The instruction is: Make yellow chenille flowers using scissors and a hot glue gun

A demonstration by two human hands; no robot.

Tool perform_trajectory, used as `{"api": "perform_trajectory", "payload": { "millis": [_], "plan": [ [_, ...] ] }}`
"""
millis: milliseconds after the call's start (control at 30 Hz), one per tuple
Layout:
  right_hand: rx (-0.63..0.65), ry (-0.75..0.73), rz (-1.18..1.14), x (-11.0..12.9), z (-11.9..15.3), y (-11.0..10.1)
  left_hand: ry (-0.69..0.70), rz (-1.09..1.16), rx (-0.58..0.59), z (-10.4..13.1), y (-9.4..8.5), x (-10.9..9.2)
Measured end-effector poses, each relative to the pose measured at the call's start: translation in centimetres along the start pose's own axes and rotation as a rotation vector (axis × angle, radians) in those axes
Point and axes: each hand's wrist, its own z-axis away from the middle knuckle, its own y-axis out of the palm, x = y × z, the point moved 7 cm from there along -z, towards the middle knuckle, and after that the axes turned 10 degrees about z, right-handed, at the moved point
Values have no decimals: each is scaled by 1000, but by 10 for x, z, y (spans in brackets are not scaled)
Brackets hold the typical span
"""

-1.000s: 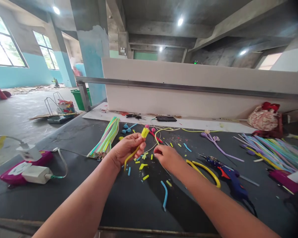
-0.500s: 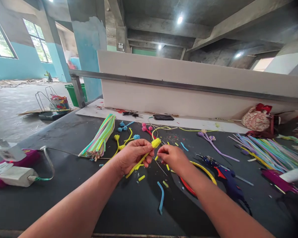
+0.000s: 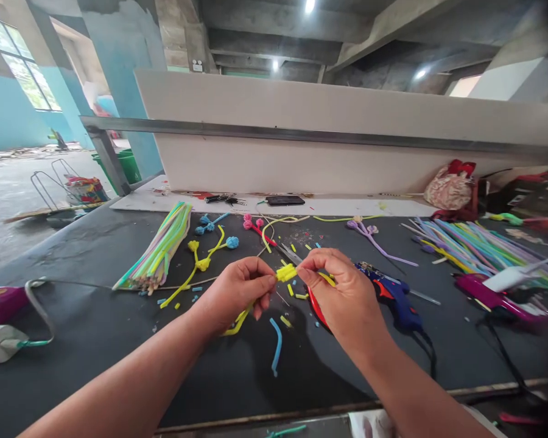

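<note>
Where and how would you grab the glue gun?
Probably by the handle of the glue gun, from the near right: it lies on its side, handle slanting toward the wearer, red trigger on its left. Mind the cord trailing from the handle's end.

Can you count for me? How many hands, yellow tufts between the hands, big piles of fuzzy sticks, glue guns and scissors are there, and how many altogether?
Hands: 2 (left hand, right hand)
Yellow tuft between the hands: 1
Big piles of fuzzy sticks: 2
Glue gun: 1
Scissors: 1 pair
Total: 7
</note>
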Motion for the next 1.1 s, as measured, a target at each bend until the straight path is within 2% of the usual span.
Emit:
{"api": "perform_trajectory", "payload": {
  "millis": [267,700,1100],
  "plan": [
    [-12,-49,71,3,2,3,5,12,-19,1,3,-1],
    [-169,-105,170,8,13,7,-21,72,-16,4,6,2],
    [-128,-82,151,1,13,9,-22,75,5,4,4,2]
  ]
}}
